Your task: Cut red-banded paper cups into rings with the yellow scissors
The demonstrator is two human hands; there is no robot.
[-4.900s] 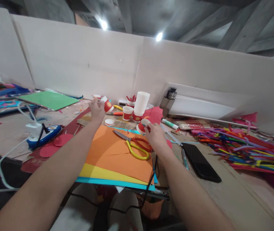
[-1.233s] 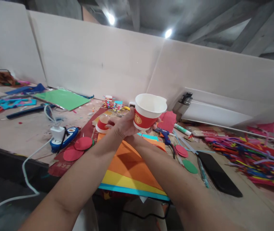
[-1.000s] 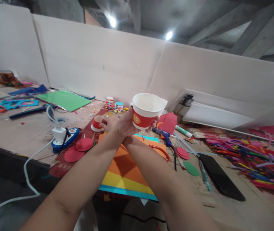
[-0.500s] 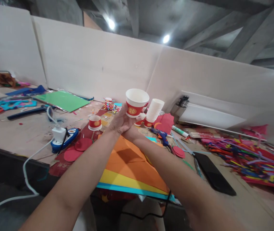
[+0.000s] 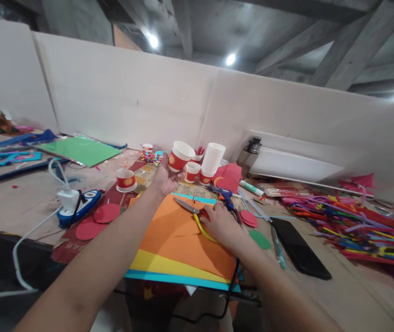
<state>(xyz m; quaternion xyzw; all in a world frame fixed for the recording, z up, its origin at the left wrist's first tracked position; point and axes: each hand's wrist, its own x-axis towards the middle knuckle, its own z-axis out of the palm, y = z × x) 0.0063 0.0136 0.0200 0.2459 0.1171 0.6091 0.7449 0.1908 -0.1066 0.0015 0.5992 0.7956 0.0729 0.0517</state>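
My left hand (image 5: pixel 167 179) is closed round a red and white paper cup (image 5: pixel 179 159), held up and tilted with its mouth facing up and right. On the orange paper (image 5: pixel 179 230), my right hand (image 5: pixel 220 225) is closed over the handles of a pair of scissors (image 5: pixel 187 205) with a yellow grip; the blades point left and away, and part of the handles is hidden under the fingers. Just beyond that hand lies a blue glue gun (image 5: pixel 227 196). Another paper cup (image 5: pixel 192 171) stands behind, beside a tall stack of cups (image 5: pixel 214 157).
To the left are a single cup (image 5: pixel 126 180), red paper circles (image 5: pixel 107 213) and a blue power strip (image 5: pixel 84 210) with a white cord. At right lie a black phone (image 5: pixel 300 249), a green paper circle (image 5: pixel 259 240) and a heap of coloured pipe cleaners (image 5: pixel 355 226). White boards rise behind.
My right hand has left the cup and come down toward me onto the scissors. My left hand still holds the cup, now lower and more tilted. The view has shifted slightly.
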